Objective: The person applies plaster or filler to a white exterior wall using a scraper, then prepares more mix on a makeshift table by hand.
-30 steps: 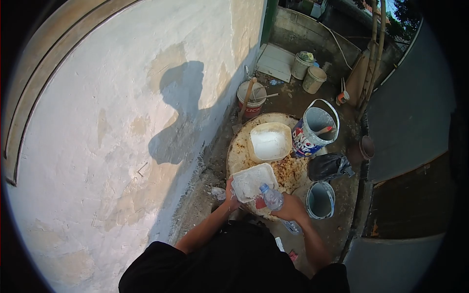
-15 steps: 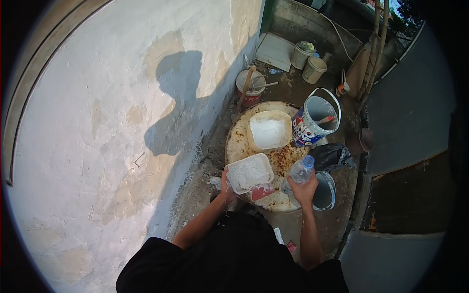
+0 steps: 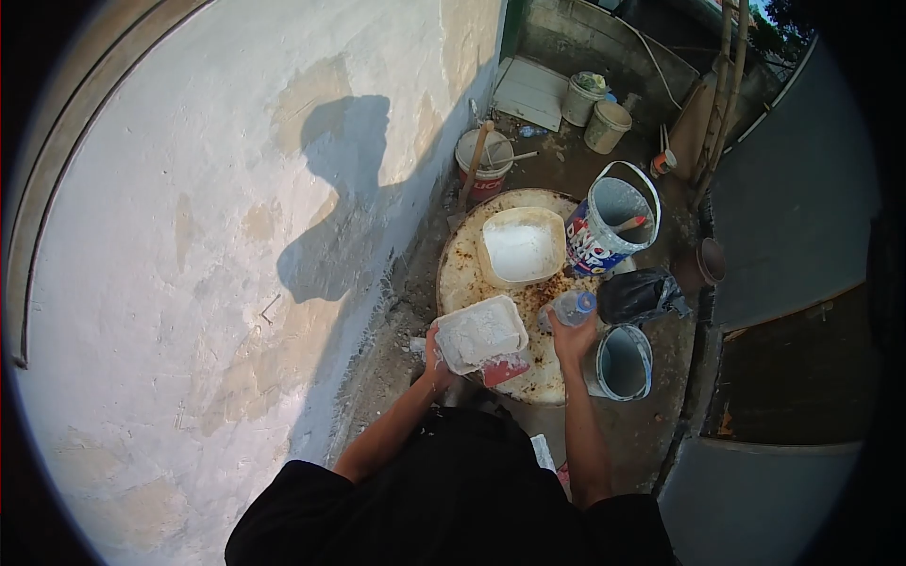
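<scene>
My left hand [image 3: 437, 363] grips the near-left edge of a pale plastic tub [image 3: 479, 332] with white powder in it. The tub sits at the near side of a round, rust-stained tabletop [image 3: 456, 274]. Beside its lower right corner lies a flat red piece [image 3: 507, 370] with white smears. A clear plastic bottle [image 3: 568, 307] with a blue cap is in my right hand [image 3: 574, 341], fingers wrapped around it. The bottle leans over with its cap toward the right. Farther back on the tabletop stands a second tub [image 3: 487, 257] with white material inside.
Right of the tabletop are a printed paint bucket [image 3: 589, 243] with a red-tipped tool inside, a black plastic bag [image 3: 640, 298] and a grey bucket [image 3: 626, 363]. A red-and-white bucket [image 3: 486, 187] stands near the patchy wall [image 3: 189, 283]. Bamboo poles [image 3: 725, 104] lean at the back right.
My right hand has carried the bottle left, away from the grey bucket and over the tabletop, and the bottle now leans more. My left hand and its tub have barely moved.
</scene>
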{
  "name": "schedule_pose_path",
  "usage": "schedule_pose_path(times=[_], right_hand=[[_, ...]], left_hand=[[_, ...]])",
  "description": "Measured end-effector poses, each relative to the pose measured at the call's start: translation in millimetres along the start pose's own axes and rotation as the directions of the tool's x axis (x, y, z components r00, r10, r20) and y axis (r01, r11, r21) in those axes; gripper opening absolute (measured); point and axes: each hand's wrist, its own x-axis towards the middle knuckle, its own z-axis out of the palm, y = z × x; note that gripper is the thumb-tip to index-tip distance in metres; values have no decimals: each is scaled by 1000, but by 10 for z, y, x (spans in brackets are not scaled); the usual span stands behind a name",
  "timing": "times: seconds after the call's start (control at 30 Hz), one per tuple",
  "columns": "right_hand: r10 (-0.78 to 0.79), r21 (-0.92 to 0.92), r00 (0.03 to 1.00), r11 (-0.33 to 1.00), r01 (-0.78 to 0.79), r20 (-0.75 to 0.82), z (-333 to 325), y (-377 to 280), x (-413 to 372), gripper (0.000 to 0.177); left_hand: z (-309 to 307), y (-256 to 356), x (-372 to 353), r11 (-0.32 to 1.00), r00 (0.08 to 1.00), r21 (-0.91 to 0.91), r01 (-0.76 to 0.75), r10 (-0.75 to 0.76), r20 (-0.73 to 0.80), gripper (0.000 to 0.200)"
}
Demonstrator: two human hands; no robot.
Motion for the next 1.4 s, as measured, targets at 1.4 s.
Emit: schedule_pose_path(times=[1.4], right_hand=[[556,155,660,694,-703,506,-220,-130,-1024,19]], left_hand=[[214,-48,85,996,997,-36,76,-76,-10,68]])
